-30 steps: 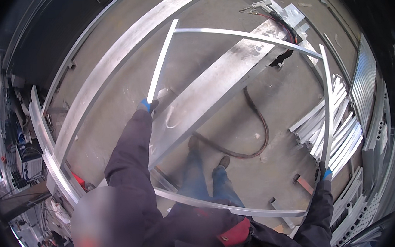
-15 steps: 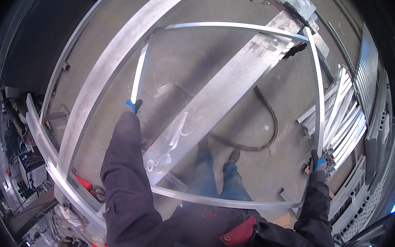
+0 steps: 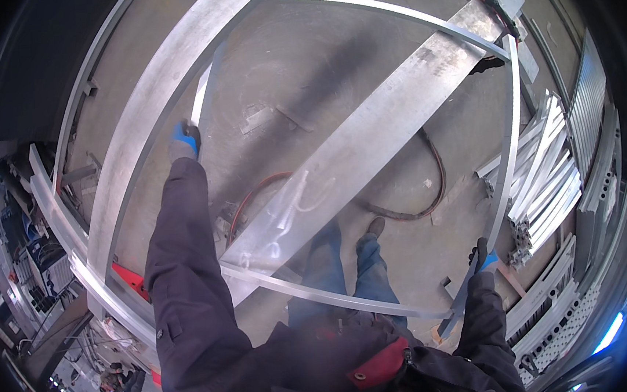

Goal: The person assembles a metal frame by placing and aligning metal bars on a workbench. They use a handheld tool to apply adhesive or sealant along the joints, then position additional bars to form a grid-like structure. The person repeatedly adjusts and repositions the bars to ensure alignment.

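I am looking down on a thin rectangular aluminium frame [image 3: 388, 15] held out in front of my body, roughly level above the concrete floor [image 3: 304, 71]. My left hand [image 3: 184, 141], in a blue glove, is closed around the frame's left rail, arm stretched well forward. My right hand [image 3: 482, 258], gloved the same way, is clenched on the right rail low and close to my hip, so the right hand sits nearer to me and the left is farther out. The frame's long sides run away from me toward the top of the view, with the near cross rail passing just above my legs and the far rail arching across the top. Beneath the frame lies a wide flat metal beam [image 3: 368, 140] set diagonally, and a second long profile [image 3: 165, 82] runs past my left hand. A dark hose [image 3: 431, 187] curls on the floor beside my feet. To the right, a stack of short aluminium sections [image 3: 544, 178] lies close to the right rail, crowding that side.
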`<state>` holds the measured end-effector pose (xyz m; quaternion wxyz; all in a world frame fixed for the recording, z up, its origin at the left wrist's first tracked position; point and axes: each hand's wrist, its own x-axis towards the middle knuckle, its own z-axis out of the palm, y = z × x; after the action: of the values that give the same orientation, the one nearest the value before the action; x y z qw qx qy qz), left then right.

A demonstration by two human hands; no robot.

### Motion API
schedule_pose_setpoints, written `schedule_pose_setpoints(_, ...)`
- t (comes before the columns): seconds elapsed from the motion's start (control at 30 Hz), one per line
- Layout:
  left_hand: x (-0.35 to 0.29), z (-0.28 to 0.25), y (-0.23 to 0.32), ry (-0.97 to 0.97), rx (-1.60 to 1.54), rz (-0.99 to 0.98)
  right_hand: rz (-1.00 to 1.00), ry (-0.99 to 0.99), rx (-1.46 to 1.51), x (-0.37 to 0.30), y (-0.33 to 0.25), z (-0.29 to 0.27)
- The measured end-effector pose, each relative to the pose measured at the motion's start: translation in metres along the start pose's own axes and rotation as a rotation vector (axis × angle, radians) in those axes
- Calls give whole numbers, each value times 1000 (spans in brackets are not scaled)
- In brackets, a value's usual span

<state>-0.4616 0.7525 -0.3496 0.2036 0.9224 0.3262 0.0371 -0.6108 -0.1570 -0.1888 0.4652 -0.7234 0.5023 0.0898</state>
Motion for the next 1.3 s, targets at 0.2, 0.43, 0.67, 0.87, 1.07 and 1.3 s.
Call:
schedule_pose_setpoints(0.2, 77, -52, 31, 248, 473, 212, -70, 6, -80, 17, 18, -4)
schedule_pose_setpoints(0.43, 119, -14, -16, 84, 553, -8, -77, 61, -131, 23, 27, 6)
schedule_pose_setpoints(0.67, 131, -6, -34, 111, 620, 16, -47, 123, -145, -1, 9, 16)
schedule_pose_setpoints(0.87, 127, -5, -34, 168, 563, 31, -63, 101, -184, -6, 2, 21)
schedule_pose_setpoints(1.07, 129, -4, -37, 174, 597, 36, -99, 47, -179, -4, 6, 18)
schedule_pose_setpoints(1.3, 126, -3, -38, 181, 598, 55, -19, 18, -14, -7, 3, 6)
